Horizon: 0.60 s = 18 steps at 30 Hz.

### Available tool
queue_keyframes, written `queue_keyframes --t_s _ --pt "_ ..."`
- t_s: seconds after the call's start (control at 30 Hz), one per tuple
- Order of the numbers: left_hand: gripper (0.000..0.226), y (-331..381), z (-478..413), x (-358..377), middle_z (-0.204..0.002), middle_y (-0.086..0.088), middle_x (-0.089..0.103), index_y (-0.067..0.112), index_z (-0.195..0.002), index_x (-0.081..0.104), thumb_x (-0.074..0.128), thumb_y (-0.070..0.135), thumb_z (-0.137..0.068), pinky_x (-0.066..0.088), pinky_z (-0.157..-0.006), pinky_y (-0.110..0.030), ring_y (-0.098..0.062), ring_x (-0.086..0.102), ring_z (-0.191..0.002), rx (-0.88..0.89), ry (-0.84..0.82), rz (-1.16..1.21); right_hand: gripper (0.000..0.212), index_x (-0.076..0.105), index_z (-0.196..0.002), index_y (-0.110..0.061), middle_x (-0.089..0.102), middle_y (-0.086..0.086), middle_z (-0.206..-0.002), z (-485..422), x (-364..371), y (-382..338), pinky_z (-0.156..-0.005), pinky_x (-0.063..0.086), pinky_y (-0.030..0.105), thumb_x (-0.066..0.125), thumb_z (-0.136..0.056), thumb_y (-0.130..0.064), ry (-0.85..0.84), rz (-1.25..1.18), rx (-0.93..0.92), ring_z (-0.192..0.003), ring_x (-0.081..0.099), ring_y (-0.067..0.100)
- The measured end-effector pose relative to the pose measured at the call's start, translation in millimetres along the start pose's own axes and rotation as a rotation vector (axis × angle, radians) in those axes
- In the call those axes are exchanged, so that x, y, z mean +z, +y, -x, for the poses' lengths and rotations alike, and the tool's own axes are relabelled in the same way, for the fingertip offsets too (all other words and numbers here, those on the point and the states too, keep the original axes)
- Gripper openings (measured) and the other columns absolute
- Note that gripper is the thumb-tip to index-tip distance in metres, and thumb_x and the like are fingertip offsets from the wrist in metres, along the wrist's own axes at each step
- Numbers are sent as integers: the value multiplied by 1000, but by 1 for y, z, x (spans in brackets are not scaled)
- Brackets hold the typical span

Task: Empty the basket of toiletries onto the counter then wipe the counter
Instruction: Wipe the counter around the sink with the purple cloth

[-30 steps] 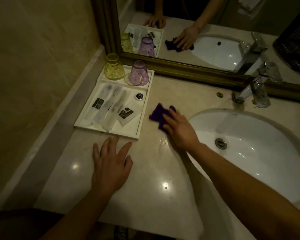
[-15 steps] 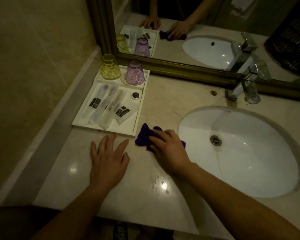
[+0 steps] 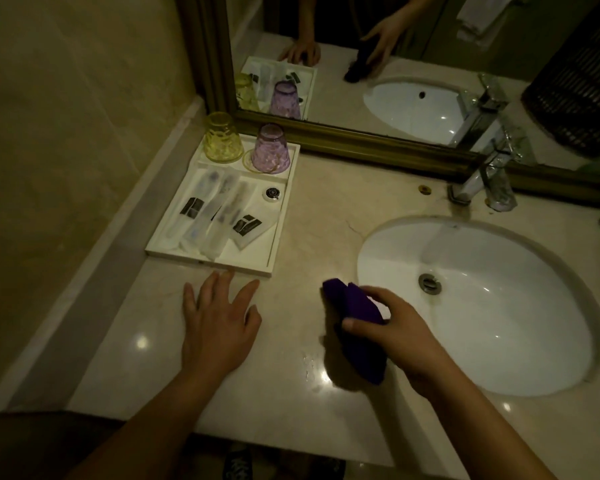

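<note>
My right hand (image 3: 395,336) grips a purple cloth (image 3: 355,317) and holds it lifted just above the beige marble counter (image 3: 312,209), left of the sink. My left hand (image 3: 217,323) lies flat on the counter with fingers spread, its fingertips close to the front edge of a white tray (image 3: 276,237). Wrapped toiletry packets (image 3: 215,209) and a small round item (image 3: 272,193) lie in the tray. At the tray's far end stand a yellow glass (image 3: 222,137) and a purple glass (image 3: 270,148), both upside down. Small water drops glisten on the counter under the cloth.
A white oval sink (image 3: 482,306) fills the right side, with a chrome faucet (image 3: 485,174) behind it. A gold-framed mirror (image 3: 361,136) runs along the back. A tiled wall (image 3: 66,133) borders the left. A dark woven basket (image 3: 579,95) shows in the mirror at the right.
My right hand has pulled the cloth from beside the tray toward the counter's front edge and lifted it into a bunched grip. My left hand has stayed flat in place.
</note>
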<state>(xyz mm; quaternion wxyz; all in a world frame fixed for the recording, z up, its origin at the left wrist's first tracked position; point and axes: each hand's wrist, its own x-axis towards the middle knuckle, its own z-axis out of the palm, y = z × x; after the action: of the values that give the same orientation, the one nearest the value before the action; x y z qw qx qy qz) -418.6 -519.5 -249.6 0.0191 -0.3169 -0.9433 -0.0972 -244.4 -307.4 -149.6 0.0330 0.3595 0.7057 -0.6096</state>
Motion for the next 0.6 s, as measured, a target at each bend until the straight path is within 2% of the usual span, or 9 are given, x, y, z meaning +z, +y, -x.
queue_keyframes --t_s 0.03,0.1,0.17,0.2,0.27,0.33,0.43,0.53,0.6 --pt "47 1 0 0 -141 -11 46 34 -131 54 41 42 -86 13 -114 -61 -32 36 -135 1 -1 -5 67 53 -130 -41 55 -14 -123 7 0 4 -81 61 37 84 -71 -43 1 64 -26 -105 62 17" --pt "48 2 1 -1 -142 -12 46 34 -131 53 40 42 -86 14 -114 -61 -32 36 -135 -2 0 -8 64 55 -124 -50 59 -22 -115 16 6 8 -81 60 32 80 -65 -57 -3 205 -86 -98 63 8" --pt "49 2 1 -3 -143 -12 45 34 -132 53 39 43 -86 14 -114 -61 -32 35 -135 -1 -9 -13 71 50 -132 -51 56 -28 -117 20 23 16 -85 50 24 60 -66 -76 52 580 -225 -104 55 2" --pt "49 2 1 -3 -144 -12 44 34 -133 52 38 43 -87 13 -114 -61 -32 34 -136 0 -19 -18 75 44 -139 -50 52 -25 -130 20 36 25 -94 46 28 48 -71 -81 81 795 -314 -117 48 5" --pt "50 2 1 -5 -145 -11 43 34 -134 51 36 44 -87 13 -115 -61 -32 33 -137 -3 -29 -22 75 29 -150 -46 25 -10 -161 18 65 47 -117 26 45 31 -83 -81 65 1054 -447 -146 22 26" --pt "50 3 0 -6 -145 -11 43 34 -134 50 35 45 -88 14 -114 -61 -32 33 -137 -5 -35 -31 68 25 -153 -42 9 -5 -166 8 79 67 -120 15 50 26 -94 -75 39 1089 -568 -152 4 27" --pt "50 4 0 -5 -144 -12 44 34 -134 51 35 44 -87 14 -114 -62 -33 34 -136 -8 -30 -19 58 27 -153 -39 16 -1 -165 -39 68 60 -119 20 53 23 -101 -64 128 1092 -614 -152 6 27" --pt "51 5 2 -7 -144 -12 45 33 -133 52 34 44 -87 14 -115 -61 -33 34 -136 -9 -29 -9 63 23 -154 -32 10 5 -166 -99 50 13 -121 14 52 20 -99 -63 258 1036 -384 -151 3 32" --pt "52 4 2 -9 -145 -12 44 33 -134 52 33 44 -87 14 -115 -61 -33 34 -136 -8 -38 -10 66 19 -156 -30 5 6 -166 -105 57 4 -123 8 50 22 -98 -63 279 1041 -314 -151 -3 33"
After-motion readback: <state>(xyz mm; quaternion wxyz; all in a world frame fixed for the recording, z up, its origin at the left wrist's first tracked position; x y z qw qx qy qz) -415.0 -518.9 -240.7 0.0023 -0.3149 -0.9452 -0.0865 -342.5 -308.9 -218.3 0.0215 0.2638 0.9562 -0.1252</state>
